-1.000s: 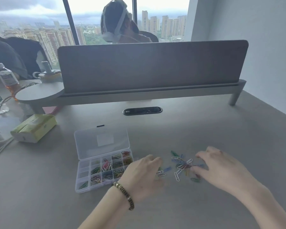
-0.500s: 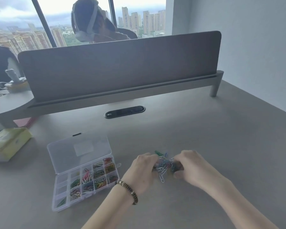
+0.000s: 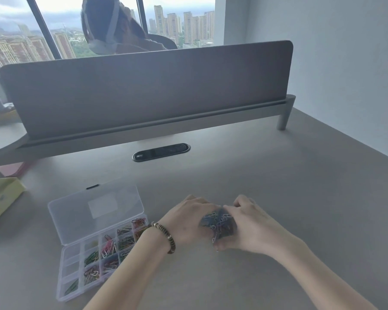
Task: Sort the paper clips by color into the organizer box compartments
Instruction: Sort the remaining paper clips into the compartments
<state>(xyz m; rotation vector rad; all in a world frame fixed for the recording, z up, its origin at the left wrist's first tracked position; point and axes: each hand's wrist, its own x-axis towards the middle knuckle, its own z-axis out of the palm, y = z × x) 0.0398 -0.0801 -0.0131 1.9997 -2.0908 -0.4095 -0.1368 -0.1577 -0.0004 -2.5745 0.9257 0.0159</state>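
A heap of mixed-colour paper clips (image 3: 217, 224) is bunched between my two hands on the grey desk. My left hand (image 3: 186, 222), with a bead bracelet on its wrist, cups the heap from the left. My right hand (image 3: 246, 224) closes on it from the right, fingers curled over the clips. To the left lies the clear organizer box (image 3: 64, 262), its lid (image 3: 94, 211) folded back flat. Several compartments hold clips, with pink, green, red and yellow ones visible. My left forearm covers the box's right corner.
A grey divider screen (image 3: 148, 90) runs along the back of the desk, with a black cable slot (image 3: 161, 152) in front of it. A yellow-green tissue pack (image 3: 0, 198) lies at the far left. A person sits behind the screen. A wall rises on the right.
Both hands have swept inward and gathered the scattered clips into one tight bunch. The view has shifted, so the box and hands now sit lower and further left.
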